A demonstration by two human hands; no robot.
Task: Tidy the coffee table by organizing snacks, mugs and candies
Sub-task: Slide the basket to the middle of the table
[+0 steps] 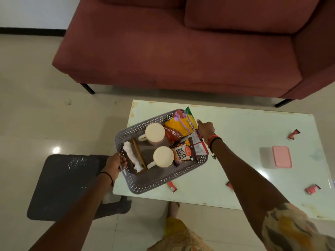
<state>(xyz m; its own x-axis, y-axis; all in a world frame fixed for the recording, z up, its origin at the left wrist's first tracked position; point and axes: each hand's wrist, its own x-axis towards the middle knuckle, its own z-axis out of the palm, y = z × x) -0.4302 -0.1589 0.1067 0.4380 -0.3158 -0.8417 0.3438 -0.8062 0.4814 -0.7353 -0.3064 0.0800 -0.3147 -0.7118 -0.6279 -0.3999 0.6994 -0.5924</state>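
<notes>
A grey perforated basket [152, 182] rests on the left end of the pale coffee table [244, 134]. Inside it stand two white mugs [155, 133] [163, 156], a yellow snack pack [181, 126], a salted peanuts pack [183, 154], a tissue and a wooden holder [138, 154]. My left hand [116, 164] grips the basket's left rim. My right hand [205, 130] holds its right rim, fingers partly hidden behind the snack packs. Several red candies lie loose on the table, two of them [172, 186] [294, 134] at the front left and the far right.
A pink lidded box [282, 156] sits on the table's right side. A red sofa [181, 51] stands beyond the table. A dark stool [67, 185] is on the tiled floor at the left, below my left arm. My foot [175, 208] shows at the table's near edge.
</notes>
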